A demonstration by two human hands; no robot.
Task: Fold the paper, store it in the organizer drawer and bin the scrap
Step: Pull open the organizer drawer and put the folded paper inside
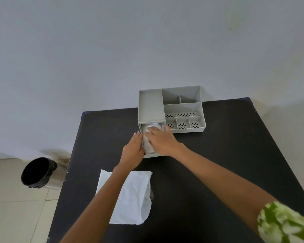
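While the organizer [171, 109] sits at the far edge of the black table [218, 163], its drawer [153, 155] stands pulled out toward the person. Folded paper [150, 146] lies inside the drawer, pale and partly hidden. Right hand [161, 139] rests flat on top of the paper, fingers spread, palm down, not clasping. Left hand [132, 149] lies against the drawer's left side, fingers extended and loose, gripping nothing. A crumpled white sheet [132, 197] lies flat on the table nearer the person, under the left forearm. Bin [39, 171] with a black liner stands on the floor left of the table.
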